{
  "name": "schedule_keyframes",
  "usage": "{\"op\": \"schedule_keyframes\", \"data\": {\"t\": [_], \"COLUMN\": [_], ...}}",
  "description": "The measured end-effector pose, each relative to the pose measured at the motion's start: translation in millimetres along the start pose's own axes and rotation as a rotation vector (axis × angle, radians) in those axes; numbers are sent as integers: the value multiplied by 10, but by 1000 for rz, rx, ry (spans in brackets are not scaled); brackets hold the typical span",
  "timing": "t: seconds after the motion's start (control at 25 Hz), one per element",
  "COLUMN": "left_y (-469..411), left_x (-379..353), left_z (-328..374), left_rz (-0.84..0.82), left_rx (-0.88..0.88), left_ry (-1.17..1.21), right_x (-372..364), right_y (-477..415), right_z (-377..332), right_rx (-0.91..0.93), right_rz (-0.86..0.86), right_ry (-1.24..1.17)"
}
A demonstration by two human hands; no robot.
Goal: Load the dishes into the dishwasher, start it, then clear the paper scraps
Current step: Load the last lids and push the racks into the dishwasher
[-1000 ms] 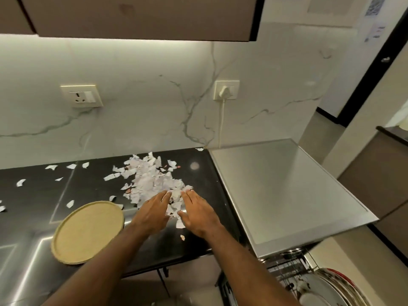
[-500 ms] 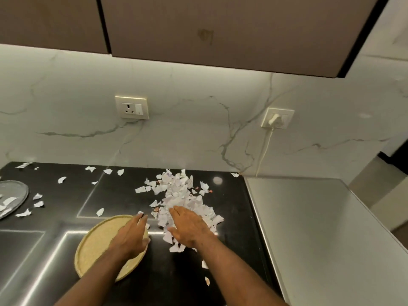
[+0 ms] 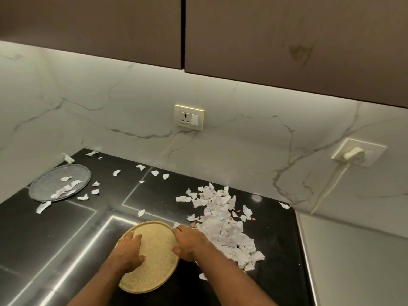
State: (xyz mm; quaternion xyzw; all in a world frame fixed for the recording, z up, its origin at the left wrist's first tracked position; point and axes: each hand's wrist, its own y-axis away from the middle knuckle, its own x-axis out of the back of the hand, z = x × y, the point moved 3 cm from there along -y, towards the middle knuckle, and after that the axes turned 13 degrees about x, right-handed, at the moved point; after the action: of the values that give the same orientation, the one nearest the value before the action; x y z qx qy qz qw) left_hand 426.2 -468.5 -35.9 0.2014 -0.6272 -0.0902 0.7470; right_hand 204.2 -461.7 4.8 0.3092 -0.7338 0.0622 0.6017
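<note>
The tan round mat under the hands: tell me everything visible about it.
The tan round mat is a flat woven-looking disc with a slightly raised, smoother rim, straw-coloured throughout. It lies flat on the black countertop, near its front edge. The left hand rests palm-down on its left part, and the right hand curls over its right rim. The big heap of paper scraps lies just to its right. No scraps lie on its visible surface.

Two hands [image 3: 129, 252] [image 3: 188, 241], two round mats, tan [image 3: 152, 257] at six o'clock and grey [image 3: 44, 184] at nine, two wall sockets [image 3: 189, 117] [image 3: 358, 152] and one heap of paper scraps [image 3: 223, 221] are counted.
</note>
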Motion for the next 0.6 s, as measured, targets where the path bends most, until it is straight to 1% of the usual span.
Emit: {"op": "schedule_keyframes", "data": {"t": [0.08, 0.16, 0.24, 0.32, 0.44, 0.52, 0.6], "left_y": [-19, -33, -25, -19, -95, -150, -222], "left_x": [-63, -69, -38, -20, -46, -75, -101], "left_z": [-85, -125, -134, -155, -229, -288, -361], "left_rz": [-48, -55, -29, -13, -67, -78, -45], "left_rx": [24, 47, 86, 184, 346, 389, 392], "left_ry": [-10, -13, -9, 18, 122, 139, 223], "right_x": [-89, -154, -183, -187, -216, -243, -283], "right_y": [-119, -196, -257, -313, -402, -433, -414], "right_z": [-32, -37, -27, -14, 6, 16, 54], "right_rx": [-4, -12, -14, -24, -61, -102, -154], "right_rz": [-65, -87, -68, -37, -4, 27, 85], "right_ry": [35, 38, 41, 39, 16, -44, -110]}}
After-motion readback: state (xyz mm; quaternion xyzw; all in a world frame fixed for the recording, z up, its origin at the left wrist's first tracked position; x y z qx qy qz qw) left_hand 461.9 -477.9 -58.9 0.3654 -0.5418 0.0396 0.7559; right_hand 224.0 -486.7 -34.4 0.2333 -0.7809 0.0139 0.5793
